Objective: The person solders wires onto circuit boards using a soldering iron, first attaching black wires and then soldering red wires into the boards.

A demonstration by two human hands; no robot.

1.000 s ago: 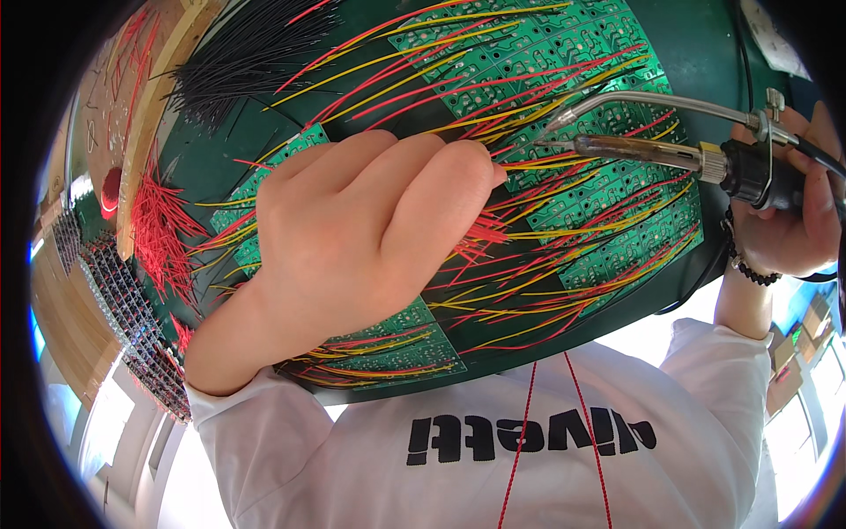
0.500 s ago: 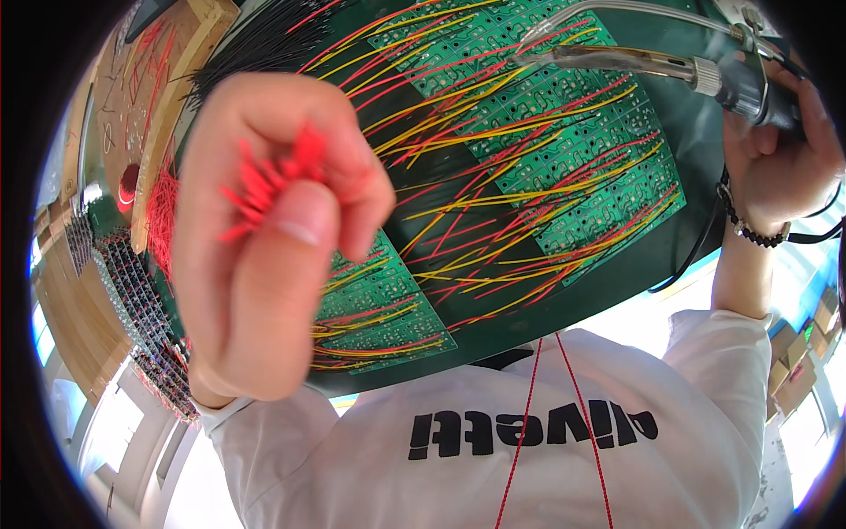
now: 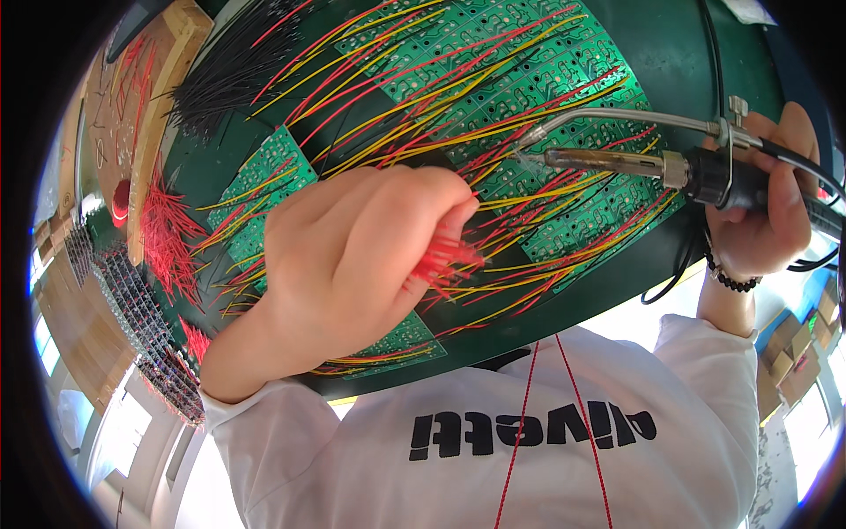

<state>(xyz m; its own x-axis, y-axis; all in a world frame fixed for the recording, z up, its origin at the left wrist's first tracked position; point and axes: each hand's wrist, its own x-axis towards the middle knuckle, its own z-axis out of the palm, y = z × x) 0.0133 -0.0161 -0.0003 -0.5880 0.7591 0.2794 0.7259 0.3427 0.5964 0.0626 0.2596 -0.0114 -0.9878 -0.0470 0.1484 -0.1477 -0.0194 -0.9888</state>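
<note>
My left hand (image 3: 348, 256) is closed around a bundle of short red wires (image 3: 448, 263), whose ends stick out past the fingers. It hovers over the middle of the work, hiding part of the boards. In my right hand (image 3: 762, 207) is a soldering iron (image 3: 656, 167) with a black handle and a bent metal feed tube (image 3: 617, 115) clamped to it. The iron's tip points left, over the large green circuit board panel (image 3: 608, 110). Red and yellow wires (image 3: 493, 123) run leftward from rows on that panel.
Smaller green boards with wires lie left (image 3: 264, 194) and below (image 3: 419, 339) my left hand. At the far left are black wires (image 3: 238, 70), loose red wires (image 3: 167, 234) and a wooden-edged tray (image 3: 154, 115). Black cables trail from the iron.
My left hand has moved right and turned back-up, still gripping the red wires. The soldering iron in my right hand has moved down over the panel's lower rows.
</note>
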